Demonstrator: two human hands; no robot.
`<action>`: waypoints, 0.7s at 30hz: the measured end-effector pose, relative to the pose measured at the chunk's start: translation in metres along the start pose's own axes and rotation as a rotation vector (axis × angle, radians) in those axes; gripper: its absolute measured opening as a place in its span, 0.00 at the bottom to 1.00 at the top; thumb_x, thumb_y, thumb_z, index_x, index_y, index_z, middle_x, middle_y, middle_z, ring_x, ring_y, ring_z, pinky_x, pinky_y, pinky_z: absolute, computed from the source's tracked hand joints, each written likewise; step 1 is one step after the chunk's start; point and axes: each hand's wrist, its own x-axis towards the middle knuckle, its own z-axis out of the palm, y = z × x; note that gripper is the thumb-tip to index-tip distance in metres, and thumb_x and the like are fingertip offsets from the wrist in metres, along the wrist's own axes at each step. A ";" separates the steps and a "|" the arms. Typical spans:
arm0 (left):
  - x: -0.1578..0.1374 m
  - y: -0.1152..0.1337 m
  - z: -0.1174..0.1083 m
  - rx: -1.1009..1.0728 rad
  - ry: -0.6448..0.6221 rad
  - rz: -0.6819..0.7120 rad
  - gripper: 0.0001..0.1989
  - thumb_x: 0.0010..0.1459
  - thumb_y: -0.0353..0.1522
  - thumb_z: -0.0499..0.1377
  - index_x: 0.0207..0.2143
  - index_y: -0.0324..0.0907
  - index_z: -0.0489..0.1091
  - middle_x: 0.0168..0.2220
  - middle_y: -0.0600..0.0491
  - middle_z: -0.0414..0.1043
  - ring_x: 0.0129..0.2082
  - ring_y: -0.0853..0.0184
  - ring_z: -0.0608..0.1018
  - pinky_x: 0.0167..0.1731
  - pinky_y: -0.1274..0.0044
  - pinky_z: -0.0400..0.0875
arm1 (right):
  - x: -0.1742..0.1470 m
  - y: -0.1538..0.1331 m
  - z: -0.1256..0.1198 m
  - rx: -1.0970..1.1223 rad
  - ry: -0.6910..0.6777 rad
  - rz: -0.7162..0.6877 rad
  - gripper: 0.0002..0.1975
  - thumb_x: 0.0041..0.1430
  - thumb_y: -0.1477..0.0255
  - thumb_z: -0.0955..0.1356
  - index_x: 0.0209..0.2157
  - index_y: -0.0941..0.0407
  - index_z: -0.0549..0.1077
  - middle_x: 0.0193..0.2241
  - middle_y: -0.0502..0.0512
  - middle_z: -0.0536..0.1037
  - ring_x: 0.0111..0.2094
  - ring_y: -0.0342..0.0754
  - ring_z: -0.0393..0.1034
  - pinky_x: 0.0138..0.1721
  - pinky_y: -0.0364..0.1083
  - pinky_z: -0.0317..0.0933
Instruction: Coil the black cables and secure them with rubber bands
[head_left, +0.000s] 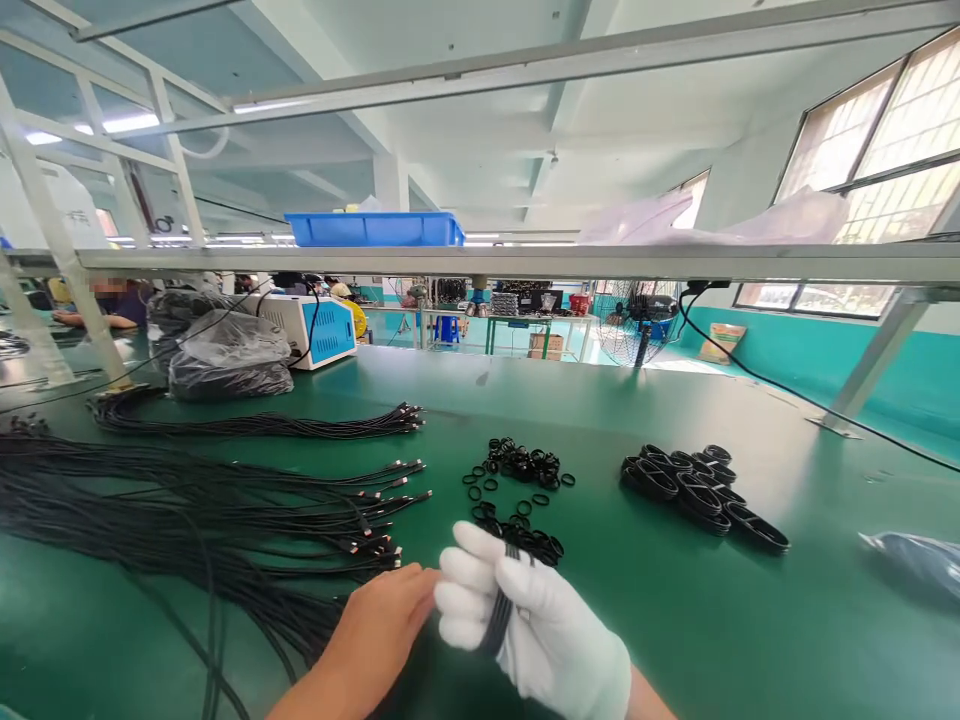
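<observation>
I have the gloved right hand (pixel 555 625) in view, its fingers wrapped round a black cable coil (pixel 497 622) above the green counter (pixel 645 610), near the small black rings (pixel 529 463). The bare left hand (pixel 384 620) sits just beside it; I can't tell whether those fingers grip anything. Loose cables (pixel 187 500) lie to the left.

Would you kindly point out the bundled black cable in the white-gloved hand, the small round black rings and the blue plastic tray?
Bundled black cable (pixel 498 622): head view, lower strands.
Small round black rings (pixel 527 464): head view, middle of the farther pile.
Blue plastic tray (pixel 379 231): head view, front wall.
</observation>
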 end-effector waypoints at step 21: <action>0.012 0.024 -0.038 0.406 -0.084 0.452 0.14 0.50 0.41 0.63 0.23 0.42 0.64 0.21 0.58 0.67 0.23 0.69 0.67 0.27 0.75 0.57 | 0.000 0.012 -0.004 -0.313 0.027 0.208 0.14 0.45 0.66 0.74 0.29 0.62 0.73 0.25 0.52 0.70 0.28 0.43 0.66 0.33 0.45 0.57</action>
